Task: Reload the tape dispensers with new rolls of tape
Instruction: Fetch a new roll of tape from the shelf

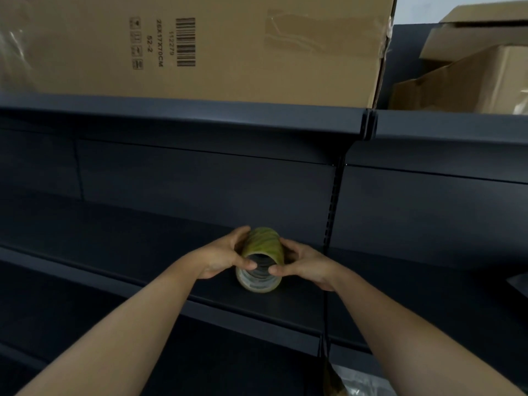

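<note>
Fingers [243, 234] of the left hand [220, 257] and right hand [310, 264] curl round a sleeve of tape rolls [264, 244] from both sides, thumbs at its near open end. It lies on its side between the fingers, resting on the dark shelf [143, 252] just under them. Yellowish wrap, hollow core facing the camera. No dispenser in view, so reloading looks not yet begun, only at the fetch-rolls stage. Cardboard box [228, 52] well above the fingers.

Tape rolls [261, 260] on shelf [143, 247], boxes [228, 47] on shelf above
</note>
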`<state>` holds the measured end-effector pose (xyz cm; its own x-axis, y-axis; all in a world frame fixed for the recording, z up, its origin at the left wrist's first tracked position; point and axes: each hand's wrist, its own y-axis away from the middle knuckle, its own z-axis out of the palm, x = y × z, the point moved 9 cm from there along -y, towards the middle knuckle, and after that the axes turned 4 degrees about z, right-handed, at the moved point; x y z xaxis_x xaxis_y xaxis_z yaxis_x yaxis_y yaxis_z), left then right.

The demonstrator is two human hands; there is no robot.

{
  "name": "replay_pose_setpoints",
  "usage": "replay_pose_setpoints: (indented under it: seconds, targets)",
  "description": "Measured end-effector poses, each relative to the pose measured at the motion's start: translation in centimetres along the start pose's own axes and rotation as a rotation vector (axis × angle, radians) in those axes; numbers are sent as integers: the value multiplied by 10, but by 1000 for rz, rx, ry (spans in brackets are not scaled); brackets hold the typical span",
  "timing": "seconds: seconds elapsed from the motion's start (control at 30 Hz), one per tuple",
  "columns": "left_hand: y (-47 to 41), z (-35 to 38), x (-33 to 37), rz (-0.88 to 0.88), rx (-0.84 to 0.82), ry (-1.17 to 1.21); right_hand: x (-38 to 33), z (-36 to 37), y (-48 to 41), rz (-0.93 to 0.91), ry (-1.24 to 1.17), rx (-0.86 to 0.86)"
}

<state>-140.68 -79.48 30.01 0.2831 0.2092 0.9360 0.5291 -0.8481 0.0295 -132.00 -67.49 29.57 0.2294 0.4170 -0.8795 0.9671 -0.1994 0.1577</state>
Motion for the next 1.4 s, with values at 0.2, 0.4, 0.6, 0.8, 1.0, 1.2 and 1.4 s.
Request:
replay_pose_setpoints:
  seconds: [0.2,0.4,0.6,0.8,1.0,1.2,1.4]
  targets:
    - [-4,7,-3,-50,-51,-51,5,7,-10,2,-74,-39]
    - [-6,8,-3,-63,-23,-139,5,4,-17,-29,-173,-19]
    - [-3,9,20,25,10,-158,-4,-7,-10,-84,-218,43]
    - [2,20,43,112,-26,-108,-8,-23,20,-99,-252,108]
    - [2,60,63,205,-96,-52,5,-44,73,-80,-264,233]
    - [0,132,90,292,-238,-74,31,-72,149,-38,-268,412]
    - [11,205,120,359,-381,-70,54,-97,228,2,-287,580]
